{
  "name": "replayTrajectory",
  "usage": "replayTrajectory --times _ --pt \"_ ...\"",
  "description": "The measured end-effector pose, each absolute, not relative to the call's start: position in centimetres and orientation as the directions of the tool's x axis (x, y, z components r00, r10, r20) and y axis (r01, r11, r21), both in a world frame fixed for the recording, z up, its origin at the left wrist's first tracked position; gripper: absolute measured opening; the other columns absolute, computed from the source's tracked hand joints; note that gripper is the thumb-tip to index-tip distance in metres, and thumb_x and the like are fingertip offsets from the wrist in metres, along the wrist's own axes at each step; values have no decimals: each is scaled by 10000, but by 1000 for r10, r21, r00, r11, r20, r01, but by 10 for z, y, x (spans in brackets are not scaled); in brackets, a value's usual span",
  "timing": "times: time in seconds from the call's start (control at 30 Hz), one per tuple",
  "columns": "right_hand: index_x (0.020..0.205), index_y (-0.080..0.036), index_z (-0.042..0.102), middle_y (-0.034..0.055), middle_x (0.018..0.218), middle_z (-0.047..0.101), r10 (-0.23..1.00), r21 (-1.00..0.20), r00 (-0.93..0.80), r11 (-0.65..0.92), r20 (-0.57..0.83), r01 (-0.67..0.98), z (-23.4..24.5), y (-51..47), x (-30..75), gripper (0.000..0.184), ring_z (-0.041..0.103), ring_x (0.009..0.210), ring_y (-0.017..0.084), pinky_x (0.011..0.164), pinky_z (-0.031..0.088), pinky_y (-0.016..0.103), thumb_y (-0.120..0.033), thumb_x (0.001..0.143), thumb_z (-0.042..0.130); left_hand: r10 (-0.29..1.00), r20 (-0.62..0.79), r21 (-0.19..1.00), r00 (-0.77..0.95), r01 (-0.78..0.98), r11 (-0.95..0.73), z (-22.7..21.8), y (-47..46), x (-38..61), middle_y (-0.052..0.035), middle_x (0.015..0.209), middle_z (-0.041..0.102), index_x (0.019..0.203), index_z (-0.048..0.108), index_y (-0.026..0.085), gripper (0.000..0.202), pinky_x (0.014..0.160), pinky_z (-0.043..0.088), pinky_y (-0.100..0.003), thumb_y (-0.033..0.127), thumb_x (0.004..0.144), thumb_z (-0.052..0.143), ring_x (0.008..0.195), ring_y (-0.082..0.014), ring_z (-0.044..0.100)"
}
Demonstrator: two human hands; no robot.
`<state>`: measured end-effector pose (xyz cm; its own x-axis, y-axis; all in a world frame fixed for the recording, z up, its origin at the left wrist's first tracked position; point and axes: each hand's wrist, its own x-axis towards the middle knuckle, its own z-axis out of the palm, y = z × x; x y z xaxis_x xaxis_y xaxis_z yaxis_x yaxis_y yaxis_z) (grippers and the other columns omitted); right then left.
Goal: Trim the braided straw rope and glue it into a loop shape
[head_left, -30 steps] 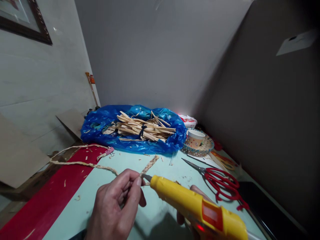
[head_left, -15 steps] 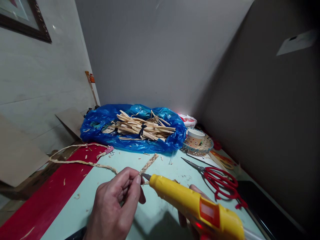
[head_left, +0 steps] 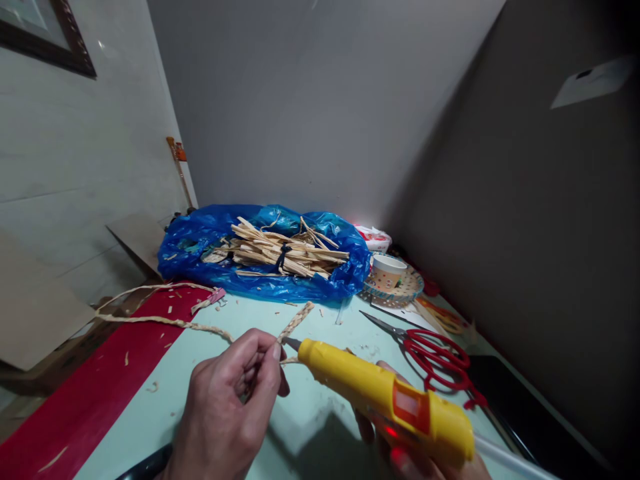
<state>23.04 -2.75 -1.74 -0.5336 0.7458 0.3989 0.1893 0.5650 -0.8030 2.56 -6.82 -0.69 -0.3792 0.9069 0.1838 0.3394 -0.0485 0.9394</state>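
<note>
Between the thumb and fingers of my left hand [head_left: 233, 400] a braided straw strip [head_left: 297, 321] is pinched; its flat end points up and away from me. The thin part of the braid runs out to the left in a long loop across the table. My right hand [head_left: 400, 427] is wrapped round a yellow glue gun [head_left: 365, 383], partly hidden behind it. A red light glows on the gun's side and a clear glue stick [head_left: 507, 457] sticks out of its back. The dark nozzle is right at the braid, beside my left fingertips; whether it touches I cannot tell.
Behind lies a blue plastic bag [head_left: 200, 273] bearing a tied bundle of dry straw strips [head_left: 280, 250]. Red-handled scissors [head_left: 435, 357] and a black flat object [head_left: 520, 413] are at right. A paper cup [head_left: 387, 272] stands on a woven tray [head_left: 415, 287]. A pink clip [head_left: 216, 295] grips the braid's far end.
The view has shifted slightly. The glue gun's back end has moved a little to the left, with its nozzle still by the braid. My left hand keeps its pinch.
</note>
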Motion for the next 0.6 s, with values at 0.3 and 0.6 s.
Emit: replayTrajectory --times 0.3,0.6 --pt "797 -257 633 41 750 591 769 -817 -504 544 393 194 -13 -32 231 329 602 657 197 616 531 283 -538 901 495 900 173 931 -400 364 -17 -7 -68 26 44 506 554 683 561 232 249 333 288 -152 407 859 539 382 -78 377" --pt "728 -255 602 37 695 558 759 -786 -509 574 405 230 -12 -30 228 410 561 618 184 578 502 277 -586 910 442 898 200 922 -393 386 -36 -7 -68 26 39 497 555 681 561 235 231 332 297 -172 392 850 545 380 -94 394"
